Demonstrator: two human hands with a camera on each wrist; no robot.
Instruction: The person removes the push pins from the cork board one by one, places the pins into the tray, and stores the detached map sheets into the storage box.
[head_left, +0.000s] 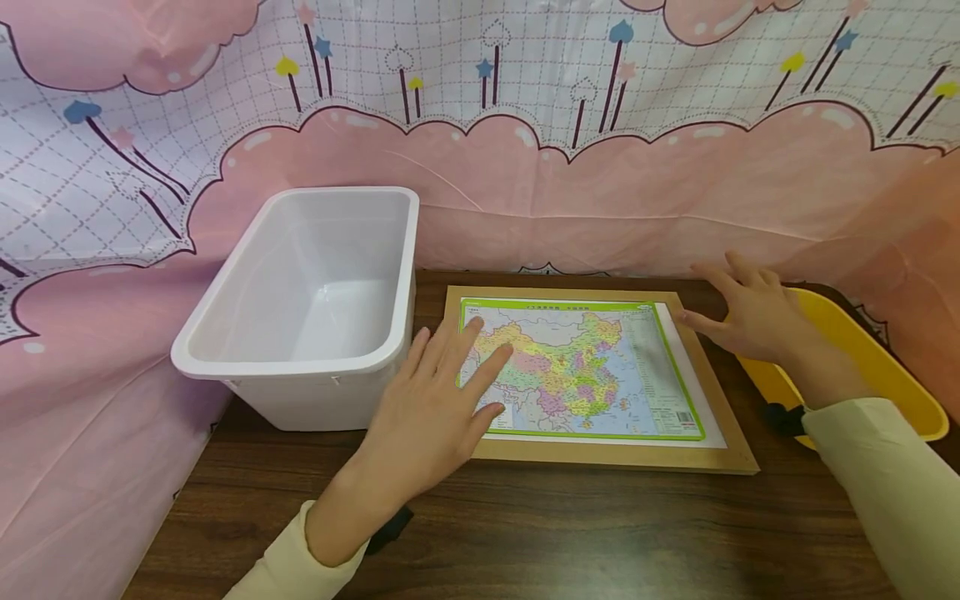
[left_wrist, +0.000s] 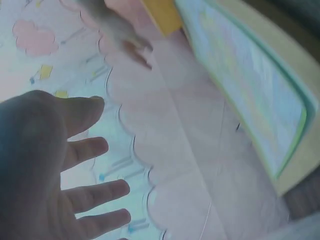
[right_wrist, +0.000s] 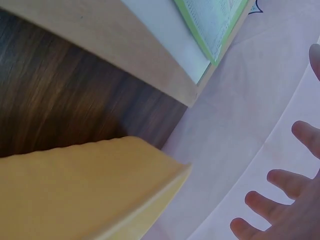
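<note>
A map puzzle [head_left: 555, 367] with a green border lies on a tan board [head_left: 600, 455], a white strip showing along its right side. My left hand [head_left: 427, 408] hovers over the left part of the map with its fingers spread, holding nothing; the left wrist view shows the same hand [left_wrist: 55, 165] apart from the board. Above the board's far right corner, beside the yellow tray [head_left: 862, 342], is my right hand [head_left: 765, 321], its fingers spread too. In the right wrist view its fingers [right_wrist: 287, 182] show at the edge with nothing between them.
To the left stands a deep white tub [head_left: 300, 367], its inner floor bare where visible. Dark wood tabletop [head_left: 570, 533] runs along the front. A pink and white patterned sheet [head_left: 480, 183] hangs behind and at the sides.
</note>
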